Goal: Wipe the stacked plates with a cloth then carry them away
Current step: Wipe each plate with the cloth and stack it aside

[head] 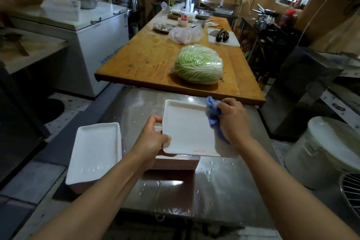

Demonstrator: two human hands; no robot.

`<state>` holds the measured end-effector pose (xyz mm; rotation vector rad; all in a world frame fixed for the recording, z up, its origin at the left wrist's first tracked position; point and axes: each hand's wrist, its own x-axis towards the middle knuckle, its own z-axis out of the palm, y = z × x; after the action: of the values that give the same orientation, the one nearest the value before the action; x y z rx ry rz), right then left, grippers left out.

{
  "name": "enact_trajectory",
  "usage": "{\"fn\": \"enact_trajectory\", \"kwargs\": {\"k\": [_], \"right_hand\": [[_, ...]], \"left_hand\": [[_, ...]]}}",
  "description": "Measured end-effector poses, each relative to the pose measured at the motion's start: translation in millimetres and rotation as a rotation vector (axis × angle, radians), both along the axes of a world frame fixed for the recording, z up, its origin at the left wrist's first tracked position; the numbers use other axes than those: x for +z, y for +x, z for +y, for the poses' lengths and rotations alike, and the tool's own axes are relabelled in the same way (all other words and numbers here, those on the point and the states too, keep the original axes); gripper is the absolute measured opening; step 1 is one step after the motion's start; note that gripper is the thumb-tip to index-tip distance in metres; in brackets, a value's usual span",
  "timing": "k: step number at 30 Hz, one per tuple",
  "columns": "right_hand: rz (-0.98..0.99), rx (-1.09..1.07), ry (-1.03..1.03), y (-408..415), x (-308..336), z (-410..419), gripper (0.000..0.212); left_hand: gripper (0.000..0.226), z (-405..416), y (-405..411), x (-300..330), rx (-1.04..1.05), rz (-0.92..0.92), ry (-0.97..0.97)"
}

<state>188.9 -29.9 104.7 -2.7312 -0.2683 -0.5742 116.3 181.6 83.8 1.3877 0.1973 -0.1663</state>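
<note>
Above steel table [224,191], square plate [187,128] held over remaining stack [175,163]; left hand [153,136] fingers curled round near-left corner. Blue cloth [213,115] bunched, pinched by right hand [235,119] at right rim. Cloth best swept rim to rim, plate kept level, then set on wiped pile [95,154].

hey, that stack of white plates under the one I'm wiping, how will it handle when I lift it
Probably heavy: the stack of plates shows many rims. Likely slippery, since water drops bead on the steel table. Glossy and rigid, so probably breakable if dropped.
</note>
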Motion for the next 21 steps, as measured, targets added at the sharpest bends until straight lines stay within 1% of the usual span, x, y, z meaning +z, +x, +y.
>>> {"fn": "enact_trajectory", "kwargs": {"k": [4,7,9,11,12,15,18,19,21], "right_hand": [[-0.007,-0.063,0.003,-5,-2,-19,0.022],[-0.01,0.03,-0.032,-14,-4,-17,0.026],[0.033,0.115,-0.114,-22,-6,-17,0.031],[0.068,0.112,-0.218,-30,-8,-17,0.034],[0.065,0.097,-0.227,-33,-9,-17,0.034],[0.068,0.056,-0.22,-35,-3,-10,0.033],[0.109,0.01,-0.21,-23,9,5,0.041],[0.107,0.021,-0.181,-20,11,11,0.043],[0.102,0.117,-0.102,-20,13,29,0.044]], "left_hand": [[0.043,0,-1,4,-0.008,0.001,-0.021],[0.04,-2,0,8,0.017,0.03,-0.077],[0.04,-1,3,11,0.046,0.037,-0.12],[0.039,2,6,14,0.06,0.031,-0.131],[0.039,2,7,15,0.061,0.029,-0.133],[0.037,2,5,14,0.043,0.045,-0.147],[0.035,0,1,13,0.013,0.053,-0.161],[0.034,0,1,13,0.009,0.052,-0.165],[0.031,0,0,14,0.021,0.04,-0.177]]}}
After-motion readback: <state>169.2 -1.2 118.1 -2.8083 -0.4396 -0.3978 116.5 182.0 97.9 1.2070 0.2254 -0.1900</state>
